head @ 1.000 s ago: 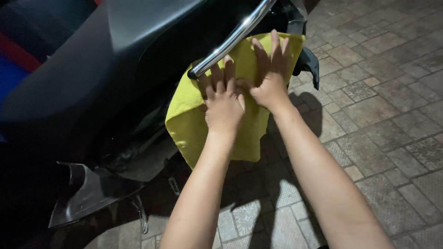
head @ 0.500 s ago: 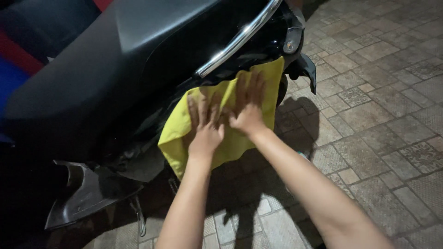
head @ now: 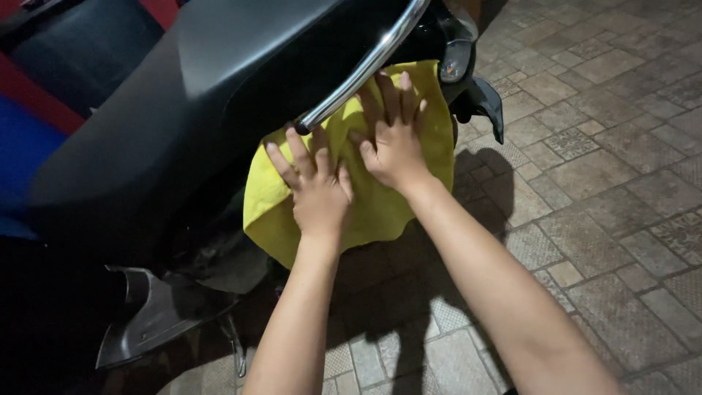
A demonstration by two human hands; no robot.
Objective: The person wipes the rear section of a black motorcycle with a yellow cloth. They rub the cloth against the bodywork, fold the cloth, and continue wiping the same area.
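Note:
A yellow cloth (head: 435, 128) lies spread against the dark side panel of a black scooter (head: 183, 139), below the chrome grab rail (head: 365, 66). My left hand (head: 314, 186) presses flat on the cloth's lower left part, fingers spread and pointing up toward the rail. To its right and a little higher, my right hand (head: 395, 135) also lies flat on the cloth with fingers apart. The two hands are almost touching. Neither hand grips the cloth; both push it against the bodywork.
The scooter's black seat (head: 146, 110) fills the upper left. A tail light (head: 455, 62) and a rear fender (head: 486, 102) stick out at the right. A silver footrest part (head: 157, 314) sits low at the left. Patterned paving stones (head: 607, 168) cover the ground.
Both hands slid the cloth down and left along the panel, then back up and right toward the rail and tail light.

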